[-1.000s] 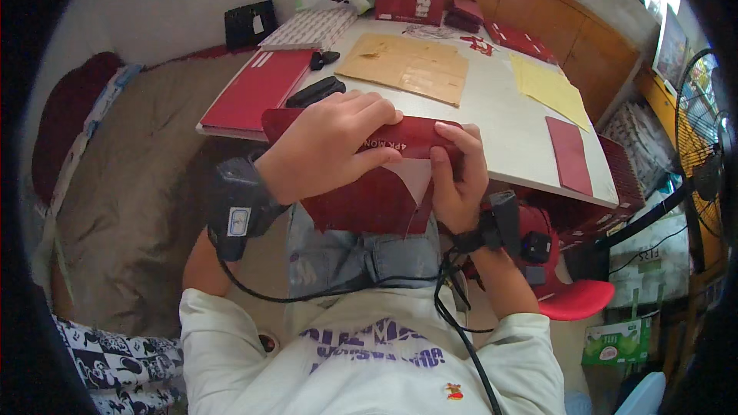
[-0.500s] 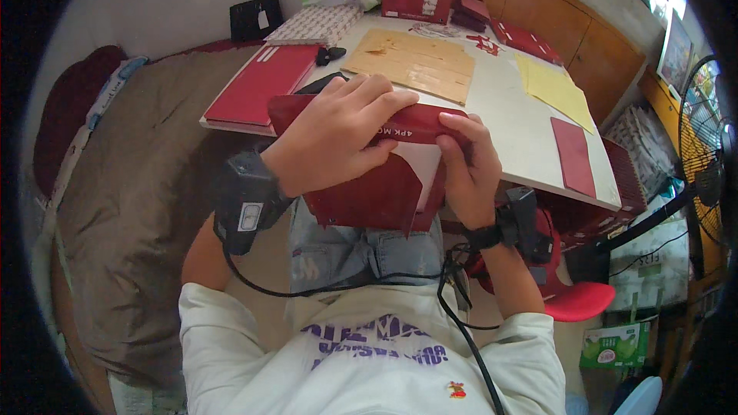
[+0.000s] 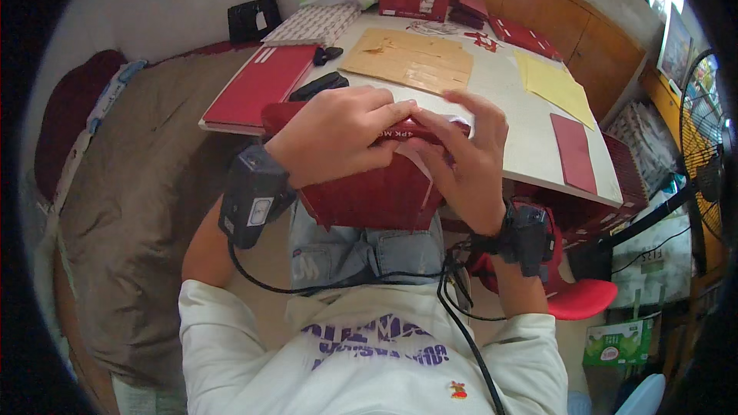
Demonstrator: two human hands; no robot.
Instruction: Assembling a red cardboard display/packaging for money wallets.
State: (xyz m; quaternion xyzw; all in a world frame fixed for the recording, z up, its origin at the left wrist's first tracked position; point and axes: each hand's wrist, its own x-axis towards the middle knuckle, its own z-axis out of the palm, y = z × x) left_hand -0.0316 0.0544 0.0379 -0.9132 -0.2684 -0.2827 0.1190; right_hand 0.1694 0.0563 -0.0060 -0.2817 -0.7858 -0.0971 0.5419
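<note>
Held a dark red carton (image 3: 361,200) at the near edge of the white table (image 3: 530,146); pinched its top flap (image 3: 396,134) between thumb and fingers of the left hand (image 3: 330,134), likewise between thumb and forefinger of the right hand (image 3: 477,161).

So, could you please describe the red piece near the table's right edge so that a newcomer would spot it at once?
Find the white table and go to its right-hand end. Just below the yellow sheets in the picture, close to the edge, lies a narrow, flat red piece. Its red colour sets it apart from those yellow sheets.
</note>
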